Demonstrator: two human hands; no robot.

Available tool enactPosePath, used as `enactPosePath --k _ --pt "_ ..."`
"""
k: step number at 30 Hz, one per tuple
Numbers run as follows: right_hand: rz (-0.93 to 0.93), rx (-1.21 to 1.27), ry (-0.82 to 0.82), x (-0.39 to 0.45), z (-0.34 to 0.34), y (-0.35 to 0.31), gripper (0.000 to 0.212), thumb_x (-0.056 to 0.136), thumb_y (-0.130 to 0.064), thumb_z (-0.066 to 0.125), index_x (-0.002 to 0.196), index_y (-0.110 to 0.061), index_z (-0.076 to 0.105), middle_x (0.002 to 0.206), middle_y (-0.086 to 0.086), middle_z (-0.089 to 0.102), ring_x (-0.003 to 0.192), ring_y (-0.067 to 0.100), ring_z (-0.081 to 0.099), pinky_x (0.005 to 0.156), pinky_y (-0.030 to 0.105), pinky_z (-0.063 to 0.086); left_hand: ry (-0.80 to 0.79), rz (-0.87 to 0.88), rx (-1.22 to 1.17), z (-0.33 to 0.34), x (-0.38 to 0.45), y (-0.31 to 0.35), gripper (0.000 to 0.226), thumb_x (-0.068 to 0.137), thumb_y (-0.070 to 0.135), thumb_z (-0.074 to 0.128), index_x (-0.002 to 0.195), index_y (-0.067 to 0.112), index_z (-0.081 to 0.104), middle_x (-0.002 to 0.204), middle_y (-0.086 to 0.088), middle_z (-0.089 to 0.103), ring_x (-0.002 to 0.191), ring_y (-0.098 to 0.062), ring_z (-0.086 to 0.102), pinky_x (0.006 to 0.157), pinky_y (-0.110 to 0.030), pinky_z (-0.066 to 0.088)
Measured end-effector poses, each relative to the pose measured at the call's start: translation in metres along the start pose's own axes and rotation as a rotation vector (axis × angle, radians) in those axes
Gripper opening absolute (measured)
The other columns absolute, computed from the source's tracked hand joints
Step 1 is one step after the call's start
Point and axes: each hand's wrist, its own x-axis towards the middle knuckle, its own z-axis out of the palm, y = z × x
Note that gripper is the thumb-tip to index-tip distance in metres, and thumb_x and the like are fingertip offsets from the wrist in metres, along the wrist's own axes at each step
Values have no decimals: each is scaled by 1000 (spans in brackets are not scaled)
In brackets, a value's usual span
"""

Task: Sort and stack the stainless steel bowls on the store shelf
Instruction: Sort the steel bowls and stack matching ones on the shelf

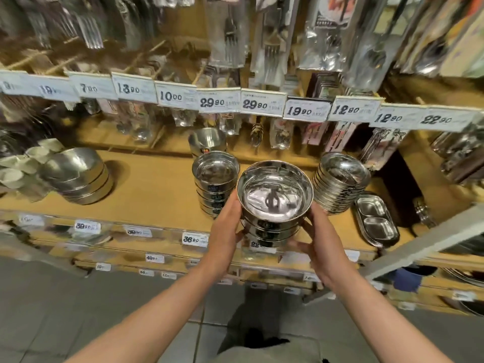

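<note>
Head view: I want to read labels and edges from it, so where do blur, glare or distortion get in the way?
Head view: the hanging cutlery packs up top are smeared by blur; wide-angle bending curves the price tag row; the held bowl stack between the left hand and right hand shows bright reflections inside; the lower shelf tags are soft.

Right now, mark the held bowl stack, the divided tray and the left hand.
held bowl stack (275, 197): head view, inside of the top bowl.
divided tray (377, 221): head view, rib between its two compartments.
left hand (225, 226): head view, back of the hand.
</note>
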Motion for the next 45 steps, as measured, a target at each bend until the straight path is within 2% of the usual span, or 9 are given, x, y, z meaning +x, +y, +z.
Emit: enactPosePath --k 6,9,17,25,28,36,39,42,45 --pt "-43 -8 -48 -43 80 3 31 103 -58 40 119 -55 66 123 -27 68 125 7 55 92 53 59 15 109 79 -75 -39 29 40 104 59 37 136 46 56 129 13 65 125 -17 58 96 -40 57" --pt "-28 -35 -84 -60 126 15 30 101 -62 38 113 -61 65 112 -38 66 118 3 56 92 50 59 32 99 73 -124 -58 40 36 105 56 37 133 46 58 121 21 67 115 -6 61 72 -15 56" --pt "-27 -150 -236 -73 230 51 27 103 -61 34 108 -73 58 102 -50 61 103 -14 62 87 41 56 184 49 21 -236 -82 42 56 84 76 48 131 49 61 131 21 65 125 -6 58 70 -16 57" --pt "101 -151 -245 -17 299 75 32 106 -50 40 96 -59 69 89 -35 71 82 -9 68 78 35 56 251 -1 35 -300 -49 35 35 101 64 39 131 60 56 127 33 63 114 15 58 94 -32 52" --pt "148 -123 -208 18 319 87 25 103 -55 45 113 -44 65 97 -26 70 90 1 65 86 40 56 254 -10 31 -318 -22 28 37 104 58 37 137 56 53 134 32 59 117 17 55 105 -40 48" --pt "143 -124 -191 95 348 121 31 105 -55 40 128 -52 60 137 -14 61 125 7 56 97 51 57 252 -65 106 -357 62 -8 63 94 75 40 151 48 39 157 24 39 150 -5 30 123 -55 26" --pt "150 -104 -160 121 355 123 29 107 -48 38 123 -55 62 126 -25 66 114 -8 60 95 50 57 249 -84 111 -367 90 -13 59 93 74 45 148 51 44 151 31 44 144 6 36 123 -36 30" --pt "145 -70 -146 153 363 120 37 107 -46 37 137 -42 58 131 -19 65 122 2 59 99 58 54 220 -106 116 -372 121 -6 30 98 65 44 126 71 51 137 45 48 130 23 39 99 2 33" --pt "121 -76 -139 180 369 120 44 103 -56 37 142 -43 54 141 -11 60 132 14 54 100 57 54 223 -111 140 -373 148 2 35 106 52 36 138 59 48 143 38 49 135 17 39 109 -6 32"
